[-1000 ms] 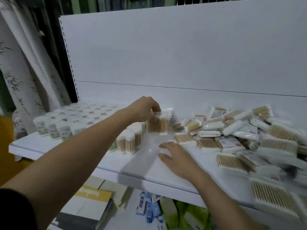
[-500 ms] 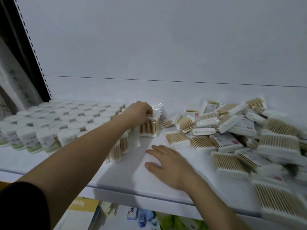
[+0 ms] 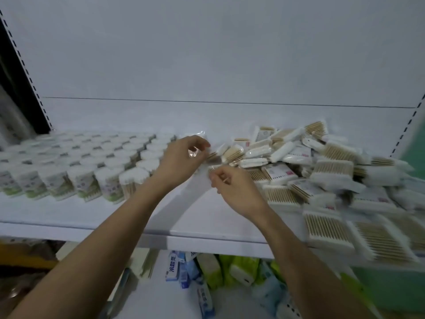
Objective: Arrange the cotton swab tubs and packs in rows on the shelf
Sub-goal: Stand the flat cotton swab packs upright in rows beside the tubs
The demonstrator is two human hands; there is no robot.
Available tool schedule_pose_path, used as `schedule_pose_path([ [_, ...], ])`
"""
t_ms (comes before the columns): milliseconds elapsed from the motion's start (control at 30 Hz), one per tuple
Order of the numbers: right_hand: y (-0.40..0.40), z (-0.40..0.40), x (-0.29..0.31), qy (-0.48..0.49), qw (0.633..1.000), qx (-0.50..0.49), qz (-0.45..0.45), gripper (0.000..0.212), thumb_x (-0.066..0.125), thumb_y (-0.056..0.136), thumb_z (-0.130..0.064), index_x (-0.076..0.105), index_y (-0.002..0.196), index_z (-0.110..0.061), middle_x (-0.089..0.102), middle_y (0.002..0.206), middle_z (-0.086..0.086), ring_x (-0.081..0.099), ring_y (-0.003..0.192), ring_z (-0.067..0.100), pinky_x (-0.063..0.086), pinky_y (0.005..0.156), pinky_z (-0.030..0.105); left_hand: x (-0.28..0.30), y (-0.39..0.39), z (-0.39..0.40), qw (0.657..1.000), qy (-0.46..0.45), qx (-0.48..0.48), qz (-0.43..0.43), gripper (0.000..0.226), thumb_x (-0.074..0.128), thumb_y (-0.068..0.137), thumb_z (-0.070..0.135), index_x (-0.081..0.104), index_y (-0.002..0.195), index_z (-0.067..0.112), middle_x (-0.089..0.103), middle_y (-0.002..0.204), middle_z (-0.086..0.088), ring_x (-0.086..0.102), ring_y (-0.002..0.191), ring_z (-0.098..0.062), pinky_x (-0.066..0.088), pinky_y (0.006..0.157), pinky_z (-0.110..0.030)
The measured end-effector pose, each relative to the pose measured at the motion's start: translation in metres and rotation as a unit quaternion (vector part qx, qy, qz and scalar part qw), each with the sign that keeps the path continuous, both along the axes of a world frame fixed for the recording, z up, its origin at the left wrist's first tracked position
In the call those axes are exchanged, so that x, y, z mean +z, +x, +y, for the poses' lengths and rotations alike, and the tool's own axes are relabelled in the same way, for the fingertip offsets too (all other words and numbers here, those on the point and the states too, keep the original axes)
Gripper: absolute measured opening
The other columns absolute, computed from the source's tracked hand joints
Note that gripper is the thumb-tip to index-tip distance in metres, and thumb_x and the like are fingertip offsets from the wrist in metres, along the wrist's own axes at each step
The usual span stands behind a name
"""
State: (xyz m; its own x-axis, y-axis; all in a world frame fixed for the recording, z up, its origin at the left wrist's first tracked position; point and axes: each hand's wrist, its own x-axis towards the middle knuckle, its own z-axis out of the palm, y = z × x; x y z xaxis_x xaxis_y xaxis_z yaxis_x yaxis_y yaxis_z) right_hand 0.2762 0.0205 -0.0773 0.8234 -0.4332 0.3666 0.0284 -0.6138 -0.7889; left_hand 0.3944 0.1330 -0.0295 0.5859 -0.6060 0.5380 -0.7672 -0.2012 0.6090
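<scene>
Rows of white cotton swab tubs (image 3: 92, 162) stand on the left half of the white shelf (image 3: 202, 224). A loose heap of flat cotton swab packs (image 3: 326, 171) covers the right half. My left hand (image 3: 181, 157) is curled over a clear upright pack (image 3: 198, 138) at the right end of the tub rows, and its plastic shows between thumb and fingers. Just right of it, my right hand (image 3: 236, 189) pinches the edge of a flat pack (image 3: 212, 168) at the near left edge of the heap. The pack's body is mostly hidden by both hands.
The white back panel (image 3: 207, 65) rises straight behind the shelf. A bare strip of shelf lies in front of my hands. Below the shelf edge sit blue, white and green packets (image 3: 207, 272). Large swab packs (image 3: 379, 238) overhang the front right edge.
My right hand has lifted off the bare shelf and moved up to the heap's edge, fingers now curled. My left hand stays on the clear pack. The view has shifted left and closer.
</scene>
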Motion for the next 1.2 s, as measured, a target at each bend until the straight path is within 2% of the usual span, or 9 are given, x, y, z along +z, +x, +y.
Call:
schedule_pose_path([
  [100, -0.034, -0.016, 0.015, -0.007, 1.0, -0.023, 0.017, 0.015, 0.061, 0.093, -0.023, 0.068, 0.081, -0.02, 0.068, 0.076, -0.004, 0.065, 0.078, 0.019, 0.055, 0.081, 0.049, -0.008, -0.038, 0.001, 0.998, 0.001, -0.05, 0.042, 0.011, 0.064, 0.09, 0.019, 0.071, 0.098, 0.018, 0.07, 0.093, 0.008, 0.063, 0.085, -0.006, 0.048, 0.075, -0.015],
  [233, -0.097, -0.032, 0.029, -0.063, 0.996, -0.07, 0.007, 0.018, 0.061, 0.094, -0.024, 0.068, 0.079, -0.015, 0.068, 0.071, -0.001, 0.064, 0.067, 0.017, 0.054, 0.073, 0.046, -0.018, -0.097, -0.011, 0.989, 0.015, -0.14, 0.048, 0.014, 0.064, 0.089, 0.012, 0.072, 0.099, 0.017, 0.07, 0.094, 0.008, 0.063, 0.084, -0.001, 0.045, 0.072, -0.009],
  [367, -0.158, -0.044, 0.034, -0.101, 0.984, -0.141, 0.03, 0.019, 0.059, 0.093, -0.025, 0.068, 0.078, -0.017, 0.067, 0.072, -0.004, 0.064, 0.068, 0.016, 0.054, 0.071, 0.043, -0.031, -0.152, -0.03, 0.976, 0.023, -0.21, 0.047, 0.021, 0.068, 0.088, 0.016, 0.066, 0.104, 0.029, 0.067, 0.096, 0.015, 0.062, 0.09, -0.002, 0.05, 0.077, -0.017],
  [467, -0.198, -0.054, 0.029, -0.08, 0.98, -0.182, 0.032, 0.015, 0.058, 0.095, -0.026, 0.066, 0.083, -0.021, 0.068, 0.076, -0.005, 0.064, 0.068, 0.012, 0.056, 0.068, 0.04, -0.043, -0.179, -0.044, 0.969, 0.066, -0.24, -0.011, 0.027, 0.071, 0.086, 0.03, 0.064, 0.112, 0.032, 0.062, 0.109, 0.019, 0.055, 0.101, 0.002, 0.048, 0.081, -0.018],
  [633, -0.236, -0.061, 0.017, -0.028, 0.977, -0.209, 0.026, 0.013, 0.057, 0.097, -0.025, 0.063, 0.085, -0.025, 0.068, 0.076, -0.001, 0.064, 0.061, 0.016, 0.059, 0.06, 0.042, -0.064, -0.198, -0.062, 0.953, 0.106, -0.248, -0.135, 0.047, 0.077, 0.08, 0.036, 0.066, 0.122, 0.019, 0.063, 0.123, 0.004, 0.05, 0.113, -0.009, 0.04, 0.097, -0.022],
  [767, -0.245, -0.056, 0.013, 0.003, 0.979, -0.202, 0.031, 0.014, 0.056, 0.098, -0.023, 0.062, 0.085, -0.022, 0.067, 0.076, 0.003, 0.064, 0.057, 0.016, 0.059, 0.054, 0.035, -0.08, -0.199, -0.063, 0.952, 0.067, -0.223, -0.201, 0.031, 0.077, 0.081, 0.017, 0.071, 0.112, 0.014, 0.069, 0.111, -0.001, 0.058, 0.105, -0.019, 0.05, 0.089, -0.033],
  [900, -0.247, -0.047, 0.008, 0.051, 0.978, -0.202, 0.034, 0.015, 0.054, 0.098, -0.019, 0.059, 0.086, -0.013, 0.066, 0.075, 0.009, 0.064, 0.051, 0.02, 0.056, 0.048, 0.03, -0.086, -0.2, -0.053, 0.934, 0.013, -0.219, -0.283, 0.026, 0.076, 0.079, 0.008, 0.074, 0.105, 0.01, 0.071, 0.102, -0.001, 0.059, 0.094, -0.019, 0.051, 0.078, -0.03],
  [1033, -0.24, -0.034, 0.006, 0.073, 0.976, -0.193, 0.077, 0.022, 0.055, 0.098, -0.034, 0.053, 0.097, -0.012, 0.068, 0.078, 0.008, 0.066, 0.049, 0.022, 0.053, 0.046, 0.032, -0.091, -0.197, -0.033, 0.908, -0.067, -0.219, -0.35, 0.02, 0.07, 0.089, 0.01, 0.072, 0.108, 0.004, 0.069, 0.106, -0.007, 0.061, 0.098, -0.025, 0.05, 0.082, -0.029],
  [1200, -0.221, -0.023, 0.006, 0.233, 0.967, -0.108, -0.008, 0.017, 0.064, 0.095, -0.025, 0.061, 0.102, -0.01, 0.073, 0.086, 0.003, 0.071, 0.067, 0.016, 0.057, 0.05, 0.034, -0.091, -0.189, -0.017, 0.899, -0.085, -0.196, -0.382, 0.021, 0.065, 0.093, 0.005, 0.07, 0.112, 0.002, 0.068, 0.111, -0.009, 0.06, 0.105, -0.03, 0.051, 0.084, -0.035],
])
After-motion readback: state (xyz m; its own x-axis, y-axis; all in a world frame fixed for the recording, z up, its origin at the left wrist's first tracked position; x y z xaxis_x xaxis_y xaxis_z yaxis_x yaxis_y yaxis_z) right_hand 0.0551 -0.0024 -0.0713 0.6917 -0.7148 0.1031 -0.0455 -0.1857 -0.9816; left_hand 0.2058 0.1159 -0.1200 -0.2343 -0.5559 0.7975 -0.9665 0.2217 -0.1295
